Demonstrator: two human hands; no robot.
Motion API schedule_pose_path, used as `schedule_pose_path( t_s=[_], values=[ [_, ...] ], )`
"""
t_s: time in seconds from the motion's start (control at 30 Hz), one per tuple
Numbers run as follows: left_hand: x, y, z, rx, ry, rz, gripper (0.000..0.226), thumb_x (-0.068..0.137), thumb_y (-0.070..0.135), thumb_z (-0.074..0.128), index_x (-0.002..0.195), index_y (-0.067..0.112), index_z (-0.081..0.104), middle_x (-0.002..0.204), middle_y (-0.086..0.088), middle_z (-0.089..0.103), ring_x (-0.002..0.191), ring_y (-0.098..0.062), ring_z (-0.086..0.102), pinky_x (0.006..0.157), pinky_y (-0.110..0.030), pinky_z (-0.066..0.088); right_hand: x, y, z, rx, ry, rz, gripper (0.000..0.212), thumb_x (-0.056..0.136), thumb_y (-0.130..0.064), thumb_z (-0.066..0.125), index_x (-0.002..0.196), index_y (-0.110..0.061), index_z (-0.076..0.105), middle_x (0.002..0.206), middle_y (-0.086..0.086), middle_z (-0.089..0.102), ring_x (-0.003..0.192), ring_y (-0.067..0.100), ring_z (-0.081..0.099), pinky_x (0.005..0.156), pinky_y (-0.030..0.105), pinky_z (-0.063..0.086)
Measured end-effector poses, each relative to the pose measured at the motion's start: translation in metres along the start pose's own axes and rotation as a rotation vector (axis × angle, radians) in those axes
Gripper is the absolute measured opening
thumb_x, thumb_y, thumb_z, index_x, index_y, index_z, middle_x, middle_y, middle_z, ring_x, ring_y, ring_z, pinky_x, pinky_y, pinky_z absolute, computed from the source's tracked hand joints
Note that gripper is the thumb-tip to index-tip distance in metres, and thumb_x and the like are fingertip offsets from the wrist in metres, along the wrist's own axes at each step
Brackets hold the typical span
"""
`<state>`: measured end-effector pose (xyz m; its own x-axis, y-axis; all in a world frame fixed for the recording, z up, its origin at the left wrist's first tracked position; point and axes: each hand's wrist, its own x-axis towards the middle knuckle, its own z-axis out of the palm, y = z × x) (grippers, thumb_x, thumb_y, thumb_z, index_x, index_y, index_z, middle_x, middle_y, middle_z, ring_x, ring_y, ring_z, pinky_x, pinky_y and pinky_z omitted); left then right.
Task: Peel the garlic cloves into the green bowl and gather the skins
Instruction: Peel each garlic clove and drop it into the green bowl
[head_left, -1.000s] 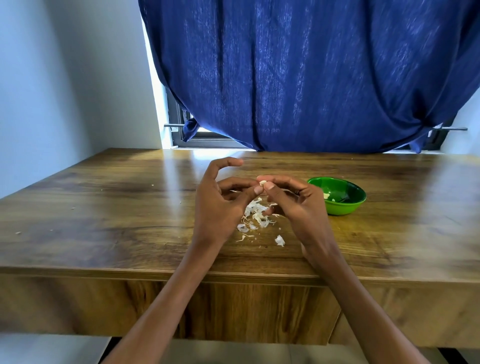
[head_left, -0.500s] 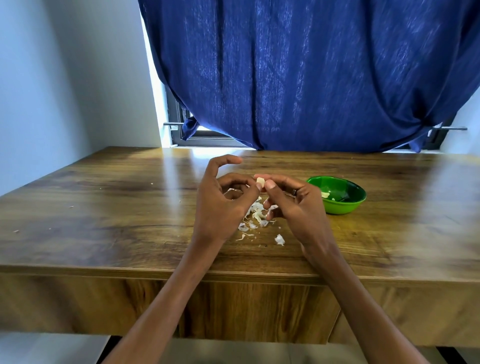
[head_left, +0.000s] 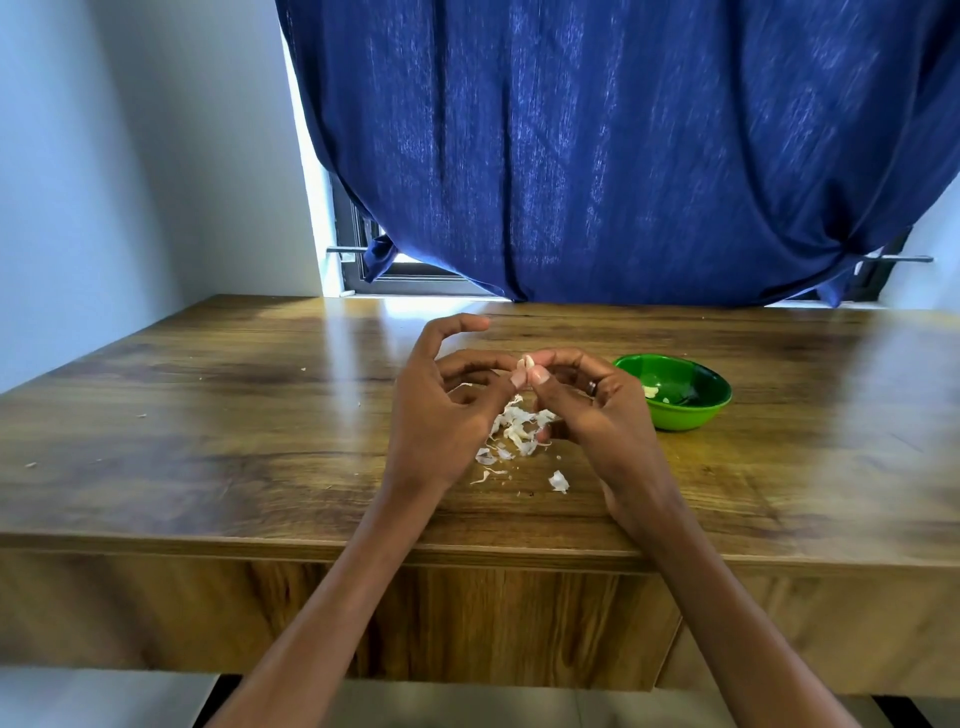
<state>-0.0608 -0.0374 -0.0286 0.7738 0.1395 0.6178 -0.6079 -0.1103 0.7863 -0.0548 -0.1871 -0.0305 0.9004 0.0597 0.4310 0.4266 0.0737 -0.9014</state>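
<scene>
A pale garlic clove (head_left: 527, 364) is pinched between the fingertips of both hands above the wooden table (head_left: 218, 441). My left hand (head_left: 441, 410) holds it from the left with thumb and middle fingers, index finger raised and curled. My right hand (head_left: 592, 410) pinches it from the right. Under the hands lies a heap of white garlic skins (head_left: 514, 431), with a loose piece of skin (head_left: 559, 481) nearer the table's front edge. The green bowl (head_left: 691, 410) stands to the right of my right hand with a few peeled pieces inside.
A blue curtain (head_left: 597, 156) hangs behind the table over a window. Small skin flecks (head_left: 31, 464) dot the left part of the tabletop. A white wall stands at the left.
The clove has risen slightly between the fingertips and shows more above them. Both hands stay in the same place over the skin heap.
</scene>
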Motion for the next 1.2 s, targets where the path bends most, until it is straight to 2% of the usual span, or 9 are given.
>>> schedule_pose_path(
  t_s=[0.1, 0.33, 0.6, 0.73, 0.9, 1.0, 1.2],
  values=[
    [-0.0005, 0.0, -0.0005, 0.047, 0.0, 0.012, 0.051, 0.08, 0.008, 0.084, 0.122, 0.014, 0.057, 0.085, 0.003, 0.078, 0.076, -0.013, 0.075, 0.07, -0.022, 0.058, -0.001, -0.001, 0.0001, 0.02, -0.017, 0.021, 0.015, 0.094, -0.014, 0.068, 0.108, -0.011, 0.074, 0.091, 0.0, 0.074, 0.076, 0.007, 0.065, 0.056, 0.024, 0.053],
    [-0.0011, 0.0035, 0.0003, 0.036, 0.029, 0.073, 0.051, 0.078, 0.006, 0.085, 0.119, 0.014, 0.056, 0.085, 0.001, 0.078, 0.078, -0.013, 0.075, 0.069, -0.022, 0.058, 0.0005, -0.0026, 0.0003, 0.109, -0.062, 0.114, 0.017, 0.096, -0.017, 0.064, 0.11, -0.014, 0.073, 0.092, -0.002, 0.074, 0.076, 0.006, 0.062, 0.055, 0.024, 0.051],
    [-0.0011, 0.0019, 0.0005, 0.004, 0.025, 0.048, 0.051, 0.08, 0.006, 0.083, 0.122, 0.012, 0.054, 0.086, -0.002, 0.077, 0.077, -0.017, 0.074, 0.07, -0.027, 0.06, 0.0008, -0.0019, -0.0013, 0.159, -0.101, 0.156, 0.022, 0.095, -0.016, 0.065, 0.115, -0.011, 0.072, 0.092, -0.002, 0.074, 0.075, 0.009, 0.06, 0.055, 0.024, 0.05],
    [0.0004, -0.0005, 0.0002, -0.038, 0.0, -0.008, 0.05, 0.082, 0.005, 0.081, 0.122, 0.014, 0.052, 0.087, -0.003, 0.077, 0.077, -0.02, 0.073, 0.074, -0.031, 0.059, 0.0006, -0.0021, -0.0014, 0.101, -0.098, 0.131, 0.021, 0.095, -0.016, 0.066, 0.113, -0.016, 0.076, 0.097, -0.002, 0.075, 0.073, 0.004, 0.06, 0.055, 0.023, 0.049],
    [0.0014, -0.0031, 0.0006, -0.076, -0.024, -0.087, 0.047, 0.085, 0.004, 0.078, 0.117, 0.022, 0.049, 0.087, -0.004, 0.076, 0.073, -0.016, 0.069, 0.068, -0.03, 0.056, -0.0001, -0.0026, 0.0001, 0.097, -0.096, 0.135, 0.017, 0.093, -0.016, 0.068, 0.108, -0.016, 0.076, 0.088, -0.007, 0.073, 0.068, 0.003, 0.059, 0.052, 0.022, 0.049],
    [0.0016, -0.0057, 0.0, -0.04, -0.037, -0.104, 0.047, 0.086, 0.009, 0.078, 0.116, 0.026, 0.046, 0.089, -0.004, 0.077, 0.071, -0.015, 0.068, 0.066, -0.03, 0.056, 0.0001, -0.0002, 0.0023, -0.024, -0.053, 0.055, 0.013, 0.093, -0.017, 0.07, 0.105, -0.019, 0.075, 0.092, -0.007, 0.075, 0.064, 0.001, 0.06, 0.051, 0.023, 0.049],
    [0.0038, -0.0036, -0.0002, -0.173, -0.035, -0.237, 0.05, 0.086, 0.007, 0.076, 0.123, 0.019, 0.045, 0.098, -0.009, 0.077, 0.074, -0.017, 0.068, 0.065, -0.029, 0.055, 0.0004, 0.0013, 0.0052, -0.077, -0.018, -0.024, 0.012, 0.093, -0.008, 0.07, 0.103, -0.013, 0.073, 0.098, 0.002, 0.076, 0.071, 0.011, 0.07, 0.05, 0.028, 0.056]
  ],
)
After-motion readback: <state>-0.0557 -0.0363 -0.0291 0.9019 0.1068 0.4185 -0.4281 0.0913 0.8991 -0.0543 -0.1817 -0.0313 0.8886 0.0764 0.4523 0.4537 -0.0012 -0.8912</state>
